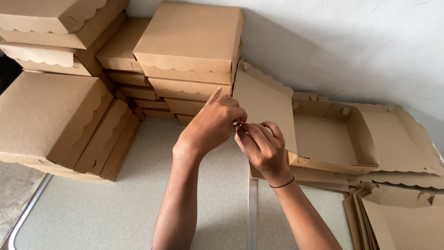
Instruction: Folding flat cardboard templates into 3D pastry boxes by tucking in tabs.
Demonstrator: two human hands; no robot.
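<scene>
A half-folded brown cardboard box (pixel 323 139) with scalloped flap edges lies open on the table, to the right of centre. Its left side panel (pixel 263 104) stands raised. My left hand (pixel 212 122) pinches the near edge of that panel, index finger pointing up. My right hand (pixel 261 148), a thin black band on its wrist, meets it fingertip to fingertip at the same edge and grips the cardboard there. The exact spot they pinch is hidden by the fingers.
Stacks of closed brown boxes (pixel 189 51) stand against the white wall at the back, with more leaning at the left (pixel 51 115). Flat unfolded blanks (pixel 397 217) lie at the lower right. The pale speckled tabletop (pixel 101 208) has a metal rim at lower left.
</scene>
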